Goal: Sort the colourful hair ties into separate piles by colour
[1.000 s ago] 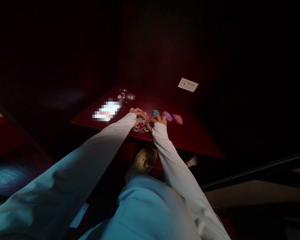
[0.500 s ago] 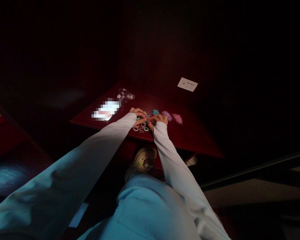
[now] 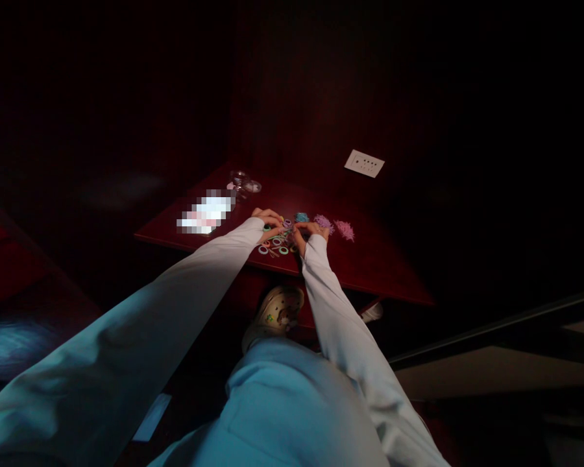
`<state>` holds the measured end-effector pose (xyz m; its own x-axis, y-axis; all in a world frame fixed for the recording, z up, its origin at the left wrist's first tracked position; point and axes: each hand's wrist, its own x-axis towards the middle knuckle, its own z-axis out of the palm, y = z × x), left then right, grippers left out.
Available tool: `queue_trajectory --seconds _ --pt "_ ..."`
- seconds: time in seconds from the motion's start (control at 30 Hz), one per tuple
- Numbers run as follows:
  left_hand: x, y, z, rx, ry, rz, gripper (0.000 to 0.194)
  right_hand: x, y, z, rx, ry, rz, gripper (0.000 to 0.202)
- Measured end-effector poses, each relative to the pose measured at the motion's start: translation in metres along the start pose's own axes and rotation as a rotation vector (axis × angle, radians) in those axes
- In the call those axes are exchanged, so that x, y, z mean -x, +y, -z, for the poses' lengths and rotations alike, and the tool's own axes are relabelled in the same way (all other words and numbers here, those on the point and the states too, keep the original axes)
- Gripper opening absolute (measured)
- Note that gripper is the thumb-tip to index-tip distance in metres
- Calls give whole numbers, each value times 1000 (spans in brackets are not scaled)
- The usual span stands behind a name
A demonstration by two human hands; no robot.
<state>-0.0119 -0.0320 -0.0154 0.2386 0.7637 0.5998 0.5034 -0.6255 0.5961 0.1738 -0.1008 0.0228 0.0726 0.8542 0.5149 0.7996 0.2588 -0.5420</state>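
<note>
Over the dark red table (image 3: 379,266), my left hand (image 3: 269,224) is closed at the fingertips on something too small to make out. My right hand (image 3: 311,235) pinches close beside it, a small gap between the two, and what it grips is also unclear. Several coloured rings (image 3: 283,250) in green, white and orange lie beneath and around the fingers. Just beyond the hands is a teal pile (image 3: 302,218) of small pieces. A purple pile (image 3: 324,224) and a pink pile (image 3: 344,230) lie to its right.
A bright, pixelated flat object (image 3: 207,214) rests on the table's left part. Clear containers (image 3: 243,184) stand behind it. A white socket plate (image 3: 365,163) is on the dark wall. Below the table edge shows a beige clog (image 3: 279,311).
My right hand has drawn slightly right, away from my left hand, which stays nearly in place. More of the rings between them shows.
</note>
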Motion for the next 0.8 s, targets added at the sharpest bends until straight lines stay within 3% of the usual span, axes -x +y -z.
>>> queue_trajectory --seconds 0.13,0.4,0.8 --pt "2 5 5 26 7 -11 16 1 -1 2 5 2 -36 29" --pt "7 20 26 47 -113 -43 17 2 1 1 1 -20 -41 40" --pt "8 25 27 54 -117 -46 21 5 -2 -3 55 -21 -46 39"
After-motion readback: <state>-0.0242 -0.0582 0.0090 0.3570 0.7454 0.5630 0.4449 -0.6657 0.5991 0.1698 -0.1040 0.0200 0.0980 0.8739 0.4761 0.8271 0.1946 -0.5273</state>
